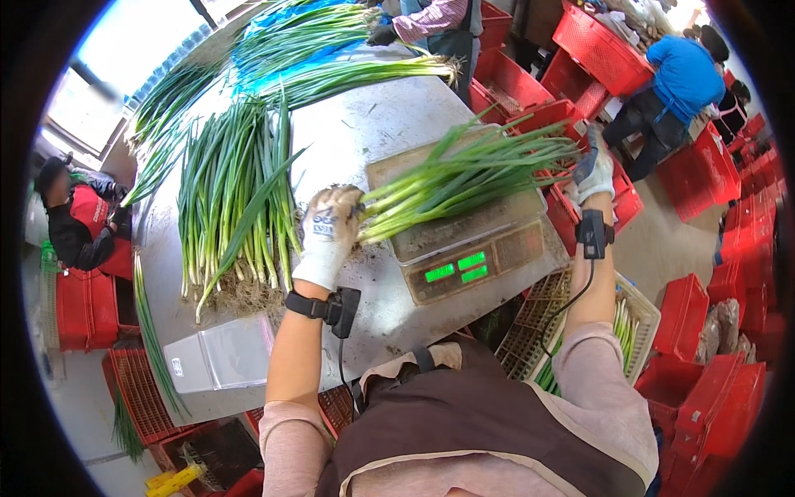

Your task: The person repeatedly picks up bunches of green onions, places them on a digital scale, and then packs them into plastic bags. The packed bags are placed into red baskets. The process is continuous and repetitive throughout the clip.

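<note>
My left hand [332, 214], in a white coated work glove, is closed around the pale root end of a bunch of green onions [459, 180]. The bunch lies slantwise above a digital weighing scale [472, 261] with lit green displays, its leaves fanning to the right and slightly blurred. Close by the leaf tips is my right hand [595, 168], gloved too; whether its fingers grip any leaves cannot be made out. Left of my left hand, a pile of green onions [239, 199] rests on the metal table [372, 329], roots towards me.
Clear plastic bags [220, 354] lie at the table's near edge. A cream crate [646, 323] holding green onions stands below, right. Red crates [695, 174] crowd the right side. Co-workers stand at the far edge [435, 22], the left [87, 217] and among the crates [686, 81].
</note>
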Available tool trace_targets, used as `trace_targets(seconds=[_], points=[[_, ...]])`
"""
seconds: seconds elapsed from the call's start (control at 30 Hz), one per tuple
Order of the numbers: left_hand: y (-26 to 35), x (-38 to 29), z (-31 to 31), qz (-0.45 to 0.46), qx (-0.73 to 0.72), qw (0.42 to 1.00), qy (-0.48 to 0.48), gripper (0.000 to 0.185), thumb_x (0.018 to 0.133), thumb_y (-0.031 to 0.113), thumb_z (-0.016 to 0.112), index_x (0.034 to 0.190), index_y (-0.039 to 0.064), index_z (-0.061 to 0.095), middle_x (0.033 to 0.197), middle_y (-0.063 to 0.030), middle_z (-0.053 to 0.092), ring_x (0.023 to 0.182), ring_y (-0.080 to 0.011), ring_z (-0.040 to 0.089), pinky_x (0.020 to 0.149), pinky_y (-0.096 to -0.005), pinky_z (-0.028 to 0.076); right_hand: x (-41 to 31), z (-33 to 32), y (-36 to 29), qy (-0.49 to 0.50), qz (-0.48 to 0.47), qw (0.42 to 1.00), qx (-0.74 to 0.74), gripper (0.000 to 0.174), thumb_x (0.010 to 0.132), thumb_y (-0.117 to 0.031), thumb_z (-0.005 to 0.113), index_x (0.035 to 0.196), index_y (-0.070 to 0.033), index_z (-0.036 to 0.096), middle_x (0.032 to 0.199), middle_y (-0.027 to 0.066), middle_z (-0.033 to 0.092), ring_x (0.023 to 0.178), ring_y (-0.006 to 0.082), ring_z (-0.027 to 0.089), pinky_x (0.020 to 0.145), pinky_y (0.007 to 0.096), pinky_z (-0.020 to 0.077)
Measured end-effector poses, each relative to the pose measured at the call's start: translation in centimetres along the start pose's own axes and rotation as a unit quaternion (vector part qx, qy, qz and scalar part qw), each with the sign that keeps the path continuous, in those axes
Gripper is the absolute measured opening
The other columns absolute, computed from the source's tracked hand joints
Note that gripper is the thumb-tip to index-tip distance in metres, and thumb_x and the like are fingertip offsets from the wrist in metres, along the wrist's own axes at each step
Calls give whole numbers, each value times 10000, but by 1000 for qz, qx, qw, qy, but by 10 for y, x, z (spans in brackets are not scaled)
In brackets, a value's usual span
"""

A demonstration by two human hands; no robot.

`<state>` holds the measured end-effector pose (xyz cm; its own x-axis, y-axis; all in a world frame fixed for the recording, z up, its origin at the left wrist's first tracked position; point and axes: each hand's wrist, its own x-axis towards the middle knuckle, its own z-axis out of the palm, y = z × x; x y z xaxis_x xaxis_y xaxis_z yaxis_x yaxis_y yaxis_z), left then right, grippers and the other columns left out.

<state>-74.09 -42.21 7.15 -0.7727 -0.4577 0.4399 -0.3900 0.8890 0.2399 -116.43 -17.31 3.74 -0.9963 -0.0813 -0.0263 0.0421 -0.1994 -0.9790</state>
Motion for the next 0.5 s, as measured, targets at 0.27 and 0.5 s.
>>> trace_targets(seconds=[0.27,0.5], points=[[21,8,-49,28,17,996,85,322,787,-17,600,1087,80,664,1129,-108,662,1122,-295,585,1046,-421,390,-190,40,-15,-544,258,771,206,525,951,-472,495,1161,0,587,1140,161,633,987,269,633,850,410,520],[19,-14,-59,23,4,996,82,365,738,-21,637,1087,82,666,1095,-112,668,1064,-313,603,959,-416,443,-169,100,-34,-437,274,734,441,661,912,-494,549,1299,38,484,1220,199,591,1113,316,582,1021,435,429]])
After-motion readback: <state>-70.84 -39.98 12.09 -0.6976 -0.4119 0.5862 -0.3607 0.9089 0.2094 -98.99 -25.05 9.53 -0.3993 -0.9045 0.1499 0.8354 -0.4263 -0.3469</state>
